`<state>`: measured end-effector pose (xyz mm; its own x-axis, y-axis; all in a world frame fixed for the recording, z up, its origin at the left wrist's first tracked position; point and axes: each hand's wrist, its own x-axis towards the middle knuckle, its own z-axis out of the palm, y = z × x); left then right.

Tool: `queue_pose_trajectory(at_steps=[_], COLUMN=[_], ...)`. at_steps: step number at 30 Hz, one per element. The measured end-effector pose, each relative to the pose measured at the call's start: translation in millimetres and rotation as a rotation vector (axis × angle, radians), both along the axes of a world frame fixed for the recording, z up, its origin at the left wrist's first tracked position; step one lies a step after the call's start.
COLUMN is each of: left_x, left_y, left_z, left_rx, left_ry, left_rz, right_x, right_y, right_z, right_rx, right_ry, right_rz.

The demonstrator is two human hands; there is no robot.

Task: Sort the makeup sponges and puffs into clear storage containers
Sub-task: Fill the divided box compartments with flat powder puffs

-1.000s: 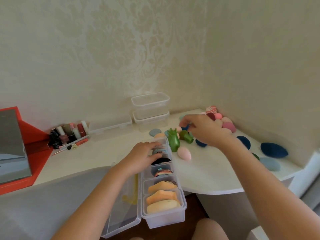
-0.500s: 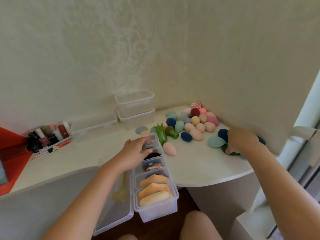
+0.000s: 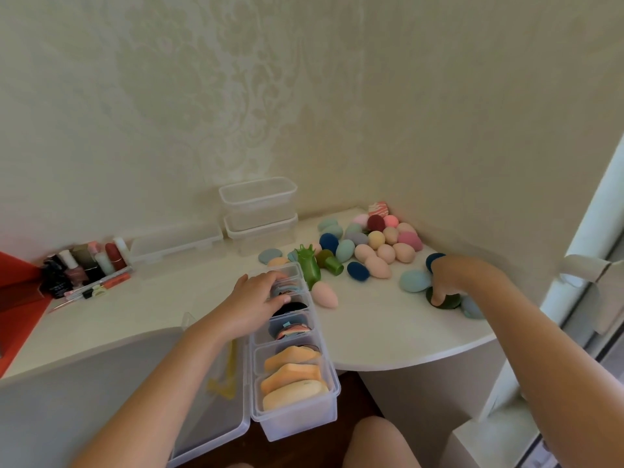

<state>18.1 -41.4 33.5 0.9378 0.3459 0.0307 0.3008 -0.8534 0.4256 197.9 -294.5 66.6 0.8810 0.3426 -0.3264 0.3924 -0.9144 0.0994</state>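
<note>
The right hand (image 3: pixel 449 275) has moved away from the big pile of egg-shaped sponges (image 3: pixel 378 243) and is now down at the right edge of the desk (image 3: pixel 371 332). Its fingers press on a dark green puff (image 3: pixel 445 300) that lies flat there, with a light blue puff (image 3: pixel 414 280) just beside it. The fingers curl around the green puff, but I cannot tell if they have lifted it yet.

The left hand (image 3: pixel 256 298) rests on the far end of the long clear container (image 3: pixel 297 418). Its fingers are spread a little over the round puffs (image 3: pixel 290 329) inside. It holds the box steady and grips nothing. Orange wedge sponges (image 3: pixel 293 373) fill the near end.

This looks like the picking-up step. Next, the right hand needs to pinch the flat green puff, lift it, and carry it over to the box. The puff is thin, so it may be hard to get fingers under. Many sponges are not sorted yet, and two empty clear tubs (image 3: pixel 258 212) wait at the wall.
</note>
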Motion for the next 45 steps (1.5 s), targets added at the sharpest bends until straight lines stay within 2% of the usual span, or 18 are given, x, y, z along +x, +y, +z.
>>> queue_pose_trajectory(at_steps=[8,14,17,20,23,28,32,38,43,45], left_x=[-0.7,-1.7,-2.7,-2.2,-0.6,0.8,1.4,3.8,2.2,1.5], left_y=[-0.9,-1.5,-4.1,-4.8,-2.0,6.9,8.7,10.1,7.6,6.4], left_z=[0.5,1.0,5.2,9.7,9.1,0.6,-0.5,-2.7,-5.6,-5.8], left_rx=[0.007,0.006,0.026,0.042,0.035,-0.035,-0.037,-0.011,0.026,0.024], left_ry=[0.004,-0.006,-0.010,-0.015,-0.003,-0.034,-0.067,-0.078,-0.080,-0.075], left_rz=[0.003,0.001,-0.018,-0.050,-0.045,-0.030,-0.024,-0.034,-0.028,-0.041], right_x=[0.8,-4.0,-17.1,-35.5,-50.7,-65.9,-68.3,-66.0,-71.1,-67.8], right_y=[2.2,14.4,26.8,47.2,75.9,134.0,163.8,182.8,186.6,182.8], right_z=[5.2,20.0,42.0,63.8,71.1,49.0,30.8,19.0,14.9,15.1], right_rx=[0.059,0.086,0.239,0.523,0.629,0.623,0.464,0.305,0.222,0.184], right_ry=[0.032,-0.172,-0.254,-0.202,-0.194,-0.188,-0.175,-0.199,-0.280,-0.237], right_rz=[-0.033,0.037,0.159,0.320,0.493,0.661,0.700,0.702,0.797,0.855])
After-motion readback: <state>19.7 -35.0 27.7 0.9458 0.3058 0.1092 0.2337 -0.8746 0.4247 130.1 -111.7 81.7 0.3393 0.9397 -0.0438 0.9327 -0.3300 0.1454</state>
